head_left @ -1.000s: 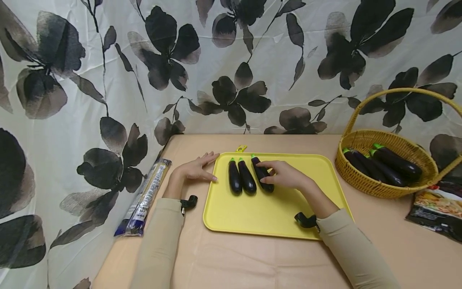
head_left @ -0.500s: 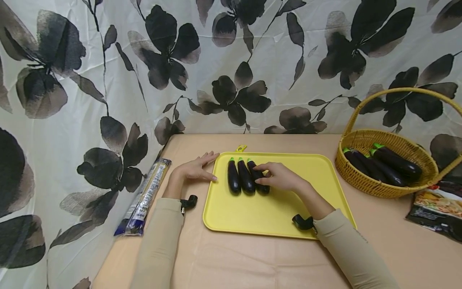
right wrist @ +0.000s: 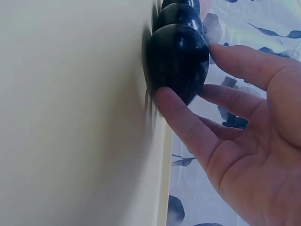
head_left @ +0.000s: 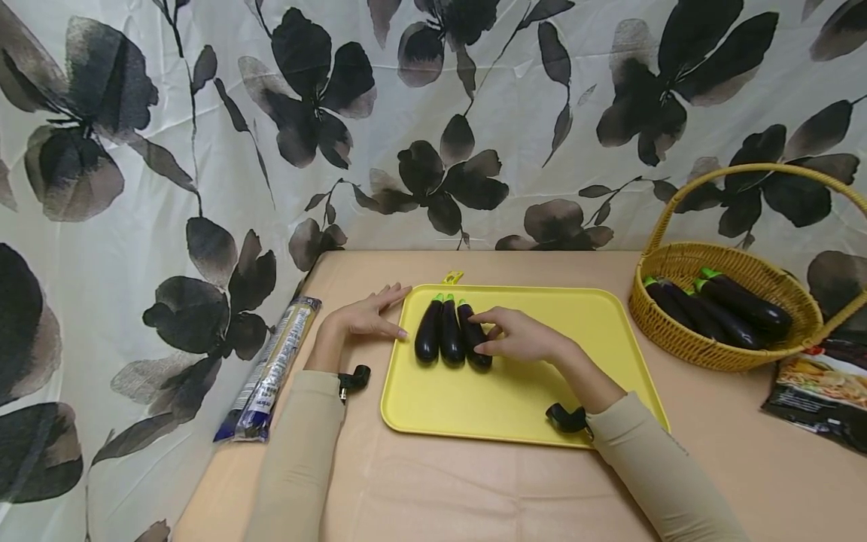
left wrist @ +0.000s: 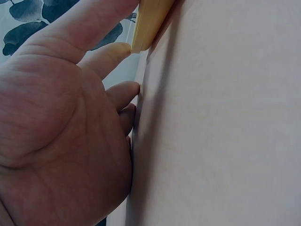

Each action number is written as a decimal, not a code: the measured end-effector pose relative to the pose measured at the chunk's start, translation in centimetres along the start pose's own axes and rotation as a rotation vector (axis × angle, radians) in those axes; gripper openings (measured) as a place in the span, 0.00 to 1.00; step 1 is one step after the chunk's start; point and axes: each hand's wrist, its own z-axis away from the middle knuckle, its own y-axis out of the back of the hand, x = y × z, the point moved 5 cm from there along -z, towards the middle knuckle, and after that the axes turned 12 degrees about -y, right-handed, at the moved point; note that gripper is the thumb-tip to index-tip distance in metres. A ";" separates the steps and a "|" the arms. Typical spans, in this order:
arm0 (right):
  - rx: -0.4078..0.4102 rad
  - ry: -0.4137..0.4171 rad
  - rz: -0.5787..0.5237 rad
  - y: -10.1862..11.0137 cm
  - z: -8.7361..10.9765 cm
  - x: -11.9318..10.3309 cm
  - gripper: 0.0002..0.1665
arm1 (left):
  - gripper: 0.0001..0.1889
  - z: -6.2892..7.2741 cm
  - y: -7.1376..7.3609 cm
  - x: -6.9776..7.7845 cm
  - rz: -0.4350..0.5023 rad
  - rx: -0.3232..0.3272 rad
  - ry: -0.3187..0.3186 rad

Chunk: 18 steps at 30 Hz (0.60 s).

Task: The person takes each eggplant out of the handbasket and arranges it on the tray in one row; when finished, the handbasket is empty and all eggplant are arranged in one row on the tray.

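Three dark eggplants lie side by side on a yellow tray (head_left: 528,399), green stem ends toward the back: a left eggplant (head_left: 427,331), a middle eggplant (head_left: 451,335) and a right eggplant (head_left: 474,339). My right hand (head_left: 521,335) holds the right one, thumb low on its side and bent fingers over it; the right wrist view shows its rounded end (right wrist: 178,61) between thumb and fingertips. At the tray's left edge, my left hand (head_left: 362,316) rests with fingers spread and thumb at the rim. In the left wrist view its palm (left wrist: 61,127) faces the camera, fingertips near the tray edge (left wrist: 150,23).
A wicker basket (head_left: 677,342) with several eggplants stands at the right, with a dark food packet (head_left: 822,395) beside it. Long plastic-wrapped packages (head_left: 274,369) lie at the left. A small yellow tag (head_left: 452,278) sits behind the tray, before a floral curtain (head_left: 406,113).
My right hand has moved left with the right eggplant, closing the gap to the other two. The left and middle eggplants have shifted left and now lean slightly. My left hand has stayed put.
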 end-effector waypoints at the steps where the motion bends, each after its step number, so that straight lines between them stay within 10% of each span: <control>1: -0.001 -0.002 0.002 -0.1 0.0 -0.1 0.36 | 0.61 0.0 0.0 0.0 -0.001 -0.001 0.000; 18: -0.018 -0.011 -0.004 -0.6 -0.4 -0.5 0.43 | 0.60 0.1 0.0 0.2 -0.009 -0.001 -0.016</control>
